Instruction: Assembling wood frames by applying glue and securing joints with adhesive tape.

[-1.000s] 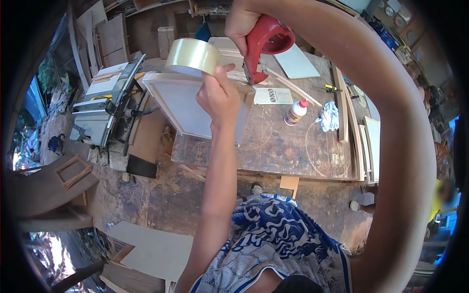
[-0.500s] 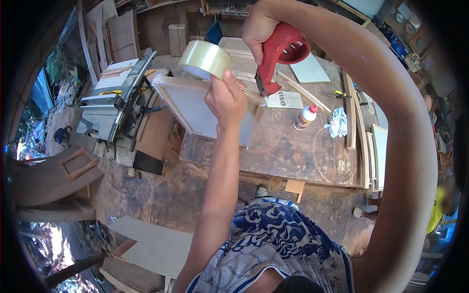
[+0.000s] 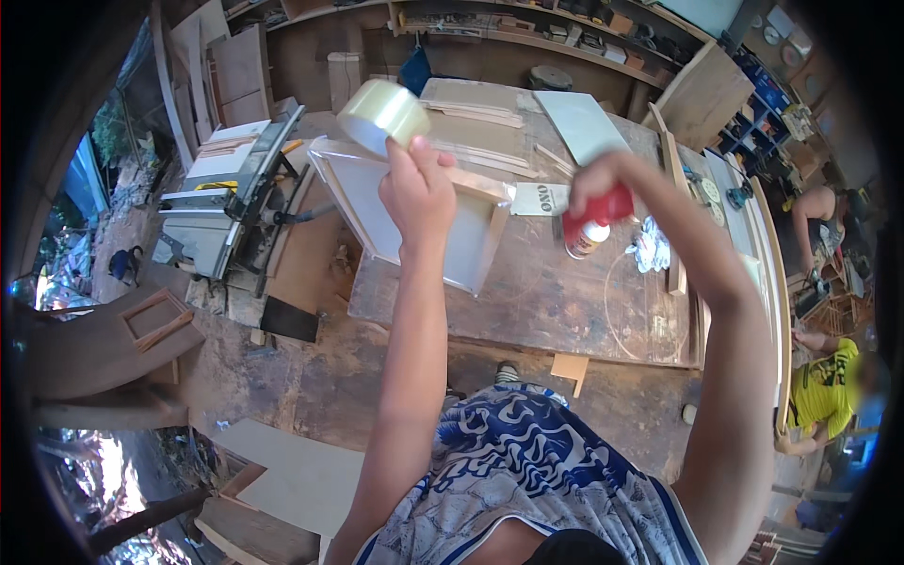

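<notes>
Left hand (image 3: 417, 184): closed on a roll of clear packing tape (image 3: 381, 113), raised above the worn wooden surface (image 3: 527, 301), roll at its upper left. Right hand (image 3: 595, 184): closed around a red plastic tape dispenser (image 3: 603, 209), well apart to the roll's right, lower, above a white glue bottle (image 3: 584, 240).

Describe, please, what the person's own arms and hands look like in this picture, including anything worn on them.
Both arms are bare from shoulder to fingertips: no sleeves, gloves, watch or rings show on the left hand or the right hand. The sleeveless top is blue and white with a wavy pattern.
</notes>
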### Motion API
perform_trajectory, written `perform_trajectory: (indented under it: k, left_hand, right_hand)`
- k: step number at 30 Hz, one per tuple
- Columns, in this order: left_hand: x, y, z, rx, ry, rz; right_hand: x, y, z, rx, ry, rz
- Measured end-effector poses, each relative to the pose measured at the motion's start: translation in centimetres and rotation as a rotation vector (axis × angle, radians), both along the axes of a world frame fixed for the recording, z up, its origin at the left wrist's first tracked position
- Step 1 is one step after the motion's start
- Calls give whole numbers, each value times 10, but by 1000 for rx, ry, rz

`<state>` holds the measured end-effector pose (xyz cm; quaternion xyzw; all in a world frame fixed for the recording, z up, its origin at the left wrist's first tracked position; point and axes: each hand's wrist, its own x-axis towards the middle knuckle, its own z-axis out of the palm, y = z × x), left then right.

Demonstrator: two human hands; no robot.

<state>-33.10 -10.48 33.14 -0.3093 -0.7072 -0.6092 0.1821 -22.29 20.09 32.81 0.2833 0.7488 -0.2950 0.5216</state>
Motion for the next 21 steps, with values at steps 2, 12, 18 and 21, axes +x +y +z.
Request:
perform_trajectory:
  k: [2,12,18,21]
  left_hand:
    - [-4,-3,-3,171,9,21]
    - [0,-13,-4,297,-318,-252]
    - [2,-19,-3,283,-248,-274]
    - [2,-23,-2,312,-235,-319]
  right_hand:
    - [73,16,-86,-120,95,-67]
    - [252,15,-193,729,993,-137]
    - [47,-84,-10,-104,1923,-298]
    - [-38,-142,63,-260,1997,-43]
